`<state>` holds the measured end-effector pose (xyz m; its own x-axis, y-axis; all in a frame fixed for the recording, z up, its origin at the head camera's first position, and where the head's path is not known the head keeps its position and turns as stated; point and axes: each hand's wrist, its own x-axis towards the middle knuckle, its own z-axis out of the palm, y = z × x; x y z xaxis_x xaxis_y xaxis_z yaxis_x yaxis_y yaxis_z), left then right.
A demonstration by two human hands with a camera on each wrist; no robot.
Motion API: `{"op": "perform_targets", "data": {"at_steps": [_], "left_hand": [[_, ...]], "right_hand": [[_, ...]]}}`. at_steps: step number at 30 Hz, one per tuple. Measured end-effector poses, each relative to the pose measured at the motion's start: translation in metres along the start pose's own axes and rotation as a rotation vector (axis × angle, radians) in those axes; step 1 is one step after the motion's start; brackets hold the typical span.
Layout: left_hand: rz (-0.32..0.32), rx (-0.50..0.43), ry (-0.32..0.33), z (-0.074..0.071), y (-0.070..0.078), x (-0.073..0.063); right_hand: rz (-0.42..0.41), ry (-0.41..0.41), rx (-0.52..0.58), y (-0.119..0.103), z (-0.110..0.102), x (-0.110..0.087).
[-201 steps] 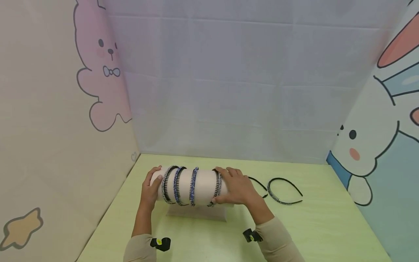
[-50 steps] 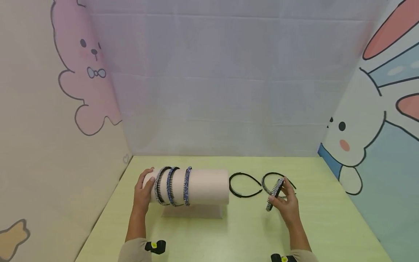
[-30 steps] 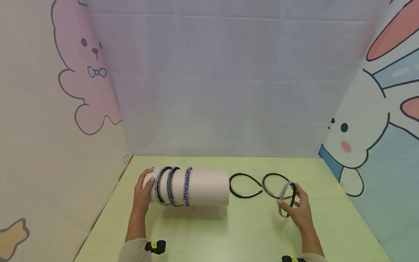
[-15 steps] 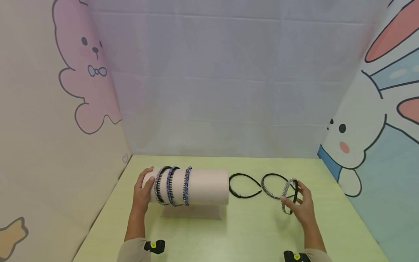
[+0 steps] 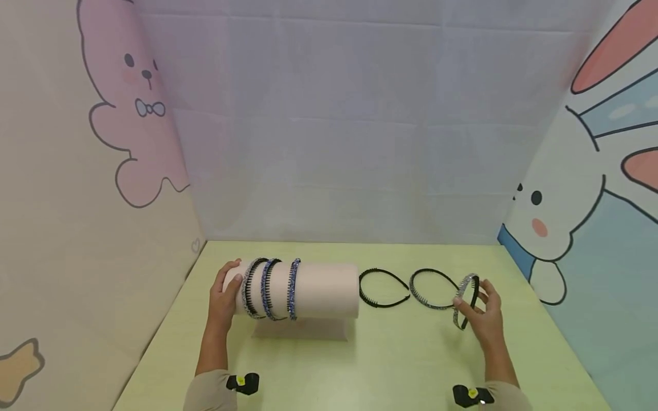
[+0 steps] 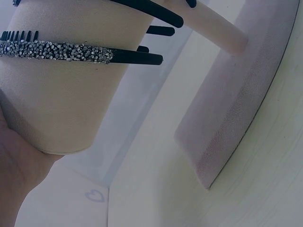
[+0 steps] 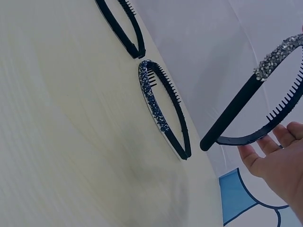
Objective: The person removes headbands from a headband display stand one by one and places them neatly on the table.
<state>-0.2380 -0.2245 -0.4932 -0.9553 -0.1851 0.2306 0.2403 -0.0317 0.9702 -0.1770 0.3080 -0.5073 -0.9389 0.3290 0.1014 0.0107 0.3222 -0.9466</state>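
Note:
At the left end of a white padded cylinder (image 5: 329, 291), my left hand (image 5: 223, 302) grips the rim with fingers behind and thumb in front. Three headbands sit round the cylinder: a silver one (image 6: 71, 52) nearest the hand, then a blue glitter one (image 5: 266, 288) and another blue one (image 5: 292, 288). Off to the right, my right hand (image 5: 487, 319) pinches a silver-studded black headband (image 7: 274, 61) by its band, raised above the table with its comb teeth facing inward. Part of that hand is cut off in the right wrist view.
Two headbands lie on the pale green table (image 5: 390, 365) right of the cylinder: a black toothed one (image 5: 377, 306) and a dark glitter one (image 7: 152, 99). A flat base (image 5: 300, 329) supports the cylinder. Printed cartoon walls enclose both sides, with a plain backdrop (image 5: 319, 125) behind.
The silver-studded headband came off the cylinder's right end in my right hand, was turned, and has moved rightward past the lying headbands. My left hand keeps its grip on the cylinder.

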Motion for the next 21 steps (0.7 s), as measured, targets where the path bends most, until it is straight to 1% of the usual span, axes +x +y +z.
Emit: {"op": "perform_targets", "data": {"at_steps": [2, 6, 12, 17, 21], "left_hand": [[-0.003, 0.001, 0.001, 0.0, 0.001, 0.0], [-0.012, 0.007, 0.0, 0.0, 0.003, 0.0], [-0.012, 0.009, 0.006, 0.001, 0.004, -0.001], [-0.008, 0.015, 0.012, 0.002, 0.007, -0.002], [-0.003, 0.004, 0.008, 0.003, 0.007, -0.003]], "right_hand": [[0.0, 0.004, 0.008, 0.001, -0.001, 0.002], [-0.005, 0.0, -0.016, 0.004, -0.004, 0.007], [-0.038, -0.043, -0.068, 0.008, -0.011, 0.016], [-0.067, -0.098, -0.145, 0.012, -0.02, 0.025], [-0.056, -0.119, -0.232, 0.013, -0.026, 0.029]]}}
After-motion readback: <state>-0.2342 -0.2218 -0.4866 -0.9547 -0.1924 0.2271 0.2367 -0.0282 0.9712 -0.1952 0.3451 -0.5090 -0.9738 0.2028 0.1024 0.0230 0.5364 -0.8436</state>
